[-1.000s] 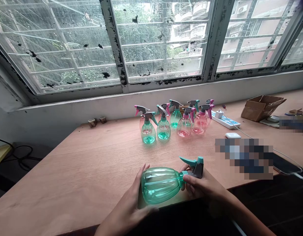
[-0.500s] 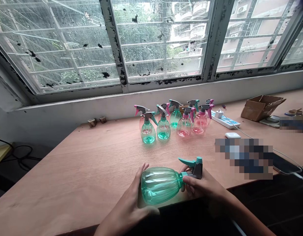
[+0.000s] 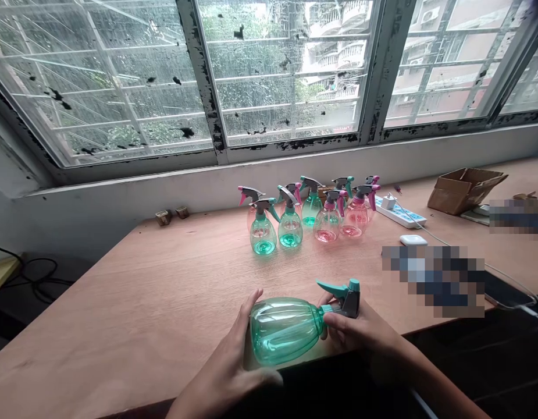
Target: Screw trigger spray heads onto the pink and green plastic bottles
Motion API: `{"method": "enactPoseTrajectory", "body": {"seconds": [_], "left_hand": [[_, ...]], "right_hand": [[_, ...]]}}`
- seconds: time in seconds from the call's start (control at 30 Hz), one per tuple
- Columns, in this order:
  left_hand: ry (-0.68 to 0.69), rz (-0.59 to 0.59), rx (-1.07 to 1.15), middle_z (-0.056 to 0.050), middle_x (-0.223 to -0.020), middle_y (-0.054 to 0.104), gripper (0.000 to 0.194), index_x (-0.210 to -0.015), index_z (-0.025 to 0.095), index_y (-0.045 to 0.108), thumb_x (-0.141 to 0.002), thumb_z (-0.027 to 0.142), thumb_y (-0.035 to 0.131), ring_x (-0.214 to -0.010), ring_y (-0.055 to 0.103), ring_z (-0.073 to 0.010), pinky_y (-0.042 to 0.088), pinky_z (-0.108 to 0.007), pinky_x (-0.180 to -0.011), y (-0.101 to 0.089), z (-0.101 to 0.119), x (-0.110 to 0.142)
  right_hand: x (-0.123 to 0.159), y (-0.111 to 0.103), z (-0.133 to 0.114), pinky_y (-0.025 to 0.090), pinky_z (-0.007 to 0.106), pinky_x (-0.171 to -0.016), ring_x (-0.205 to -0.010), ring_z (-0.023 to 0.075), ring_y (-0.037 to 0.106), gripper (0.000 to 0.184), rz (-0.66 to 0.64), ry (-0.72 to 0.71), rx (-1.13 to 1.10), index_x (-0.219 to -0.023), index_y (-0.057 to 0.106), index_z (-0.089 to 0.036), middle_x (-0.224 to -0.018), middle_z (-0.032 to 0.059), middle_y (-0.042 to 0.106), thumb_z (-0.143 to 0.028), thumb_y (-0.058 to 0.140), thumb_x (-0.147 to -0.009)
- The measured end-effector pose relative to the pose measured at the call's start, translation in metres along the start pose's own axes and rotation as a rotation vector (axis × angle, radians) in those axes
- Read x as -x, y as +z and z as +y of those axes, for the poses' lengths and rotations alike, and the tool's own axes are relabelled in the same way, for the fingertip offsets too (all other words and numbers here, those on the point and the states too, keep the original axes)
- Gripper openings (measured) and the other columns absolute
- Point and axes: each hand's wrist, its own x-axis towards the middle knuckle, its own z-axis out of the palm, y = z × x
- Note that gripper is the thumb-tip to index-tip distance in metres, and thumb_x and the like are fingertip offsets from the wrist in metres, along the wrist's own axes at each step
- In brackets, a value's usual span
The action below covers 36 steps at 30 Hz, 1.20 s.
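Observation:
A clear green spray bottle (image 3: 284, 329) lies on its side near the front edge of the wooden table (image 3: 155, 302), nozzle pointing left. My left hand (image 3: 231, 366) cups the bottle's round base, fingers wrapped round it. My right hand (image 3: 360, 331) grips the bottle's neck just under the grey and teal trigger head (image 3: 344, 291). Both hands hold the bottle a little above the tabletop.
Several green and pink spray bottles (image 3: 307, 215) stand grouped at the back of the table. To their right lie a white power strip (image 3: 399, 214), a small white case (image 3: 413, 240), a cardboard box (image 3: 465, 189) and a phone on a cable (image 3: 506, 291). Two small cubes (image 3: 173, 215) sit at the back left.
The bottle and both hands have barely shifted; the bottle's base has tipped very slightly lower.

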Motion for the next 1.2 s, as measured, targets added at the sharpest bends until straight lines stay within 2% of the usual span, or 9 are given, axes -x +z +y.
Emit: {"method": "enactPoseTrajectory", "body": {"seconds": [0.1,0.2,0.37,0.53,0.63,0.8,1.03,1.1,1.2], "left_hand": [[0.022,-0.003,0.111,-0.003,-0.168,0.011,0.1,-0.157,0.037,0.004,-0.082,0.066,0.063,-0.153,0.011,-0.0317,0.015,-0.051,-0.124,-0.002,-0.001,0.002],[-0.012,0.003,0.171,-0.002,-0.168,0.01,0.082,-0.157,0.037,0.003,-0.093,0.064,0.047,-0.153,0.012,-0.0299,0.018,-0.05,-0.124,-0.003,0.001,0.003],[-0.043,-0.034,0.189,-0.004,-0.166,0.021,0.092,-0.155,0.035,0.013,-0.085,0.043,0.072,-0.151,0.02,-0.0305,0.019,-0.049,-0.124,-0.004,0.006,0.001],[-0.038,0.002,0.207,-0.005,-0.162,0.029,0.09,-0.152,0.032,0.02,-0.081,0.027,0.075,-0.148,0.029,-0.029,0.024,-0.045,-0.123,-0.002,0.004,-0.001],[-0.017,0.045,0.174,-0.007,-0.159,0.034,0.086,-0.149,0.031,0.026,-0.079,0.026,0.076,-0.146,0.034,-0.0303,0.027,-0.045,-0.121,0.001,0.002,-0.002],[0.016,0.107,0.003,-0.009,-0.154,0.041,0.089,-0.147,0.032,0.026,-0.077,0.029,0.08,-0.142,0.04,-0.033,0.033,-0.047,-0.118,0.008,-0.001,-0.004],[0.057,0.156,-0.205,-0.011,-0.151,0.044,0.09,-0.146,0.034,0.023,-0.078,0.034,0.08,-0.138,0.045,-0.0353,0.038,-0.048,-0.114,0.011,-0.001,-0.005],[0.042,0.143,-0.181,-0.011,-0.151,0.044,0.089,-0.147,0.033,0.023,-0.078,0.036,0.079,-0.137,0.046,-0.0355,0.039,-0.049,-0.114,0.01,0.0,-0.005],[-0.008,0.131,-0.149,-0.012,-0.155,0.04,0.091,-0.152,0.032,0.016,-0.082,0.04,0.075,-0.14,0.042,-0.0357,0.035,-0.051,-0.116,0.007,0.0,-0.003]], "right_hand": [[0.0,0.0,-0.001,0.044,0.021,-0.047,-0.049,0.0108,0.058,0.032,-0.012,-0.002,0.009,-0.097,0.06,-0.016,-0.068,0.0031,0.074,-0.041,0.075,-0.085],[0.0,0.001,-0.002,0.044,0.021,-0.047,-0.049,0.0106,0.057,0.034,-0.029,0.016,-0.005,-0.096,0.06,-0.016,-0.068,0.0027,0.073,-0.042,0.077,-0.083],[0.0,0.002,-0.002,0.04,0.021,-0.045,-0.045,0.0085,0.05,0.032,-0.028,0.023,-0.023,-0.091,0.063,-0.016,-0.059,-0.003,0.065,-0.045,0.075,-0.083],[-0.001,0.003,-0.006,0.034,0.021,-0.041,-0.041,0.011,0.053,0.035,-0.016,0.061,0.079,-0.083,0.066,-0.017,-0.049,-0.0041,0.059,-0.052,0.07,-0.086],[-0.001,0.005,-0.009,0.032,0.02,-0.037,-0.035,0.0108,0.052,0.043,-0.004,0.113,0.085,-0.079,0.06,-0.018,-0.045,-0.0034,0.061,-0.06,0.066,-0.084],[0.0,0.01,-0.013,0.027,0.015,-0.03,-0.026,0.0062,0.038,0.042,0.056,0.176,-0.019,-0.086,0.05,-0.022,-0.038,-0.0115,0.05,-0.062,0.064,-0.085],[-0.003,0.008,-0.013,0.025,0.015,-0.03,-0.025,0.0068,0.042,0.042,0.087,0.194,-0.066,-0.087,0.051,-0.02,-0.04,-0.0088,0.055,-0.059,0.065,-0.086],[-0.004,0.007,-0.009,0.032,0.017,-0.034,-0.03,0.0085,0.048,0.042,0.093,0.12,-0.089,-0.096,0.055,-0.018,-0.047,-0.0058,0.061,-0.057,0.067,-0.085],[-0.005,0.007,-0.003,0.048,0.023,-0.05,-0.045,0.0107,0.058,0.046,0.078,-0.04,-0.136,-0.112,0.057,-0.019,-0.064,-0.0033,0.068,-0.046,0.078,-0.08]]}}
